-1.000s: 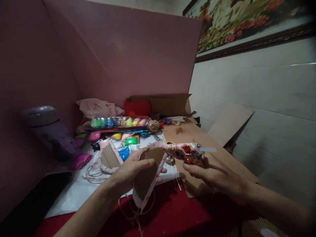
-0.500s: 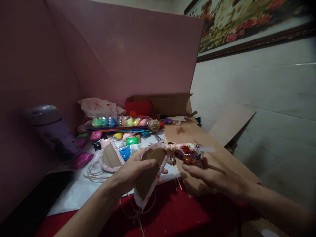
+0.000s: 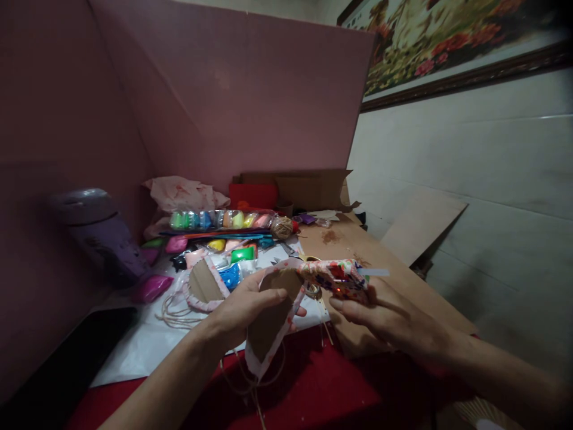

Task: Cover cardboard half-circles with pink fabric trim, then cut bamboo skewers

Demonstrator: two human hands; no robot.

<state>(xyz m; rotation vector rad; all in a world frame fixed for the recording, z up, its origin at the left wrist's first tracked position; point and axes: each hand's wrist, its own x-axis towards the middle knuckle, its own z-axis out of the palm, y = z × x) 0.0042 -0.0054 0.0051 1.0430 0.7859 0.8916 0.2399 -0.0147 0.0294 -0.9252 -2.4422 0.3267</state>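
My left hand grips a pointed cardboard piece edged with pink-dotted white fabric, thumb on its brown face. Twine hangs below its tip. In my right hand is a flower-patterned hot glue gun, a small orange light glowing on it and a whitish glue stick poking out of its rear. The gun's front end is at the upper right edge of the cardboard; whether it touches I cannot tell. Left of my hands lies a second fabric-edged cardboard piece beside loops of twine.
Bright packets of clay, a ball of twine and scissors lie farther back. A purple bottle and a black flat object are at the left. Brown cardboard covers the right side, over a red cloth.
The view has shifted very slightly. Both hands keep their holds, with the glue gun still at the cardboard's upper edge.
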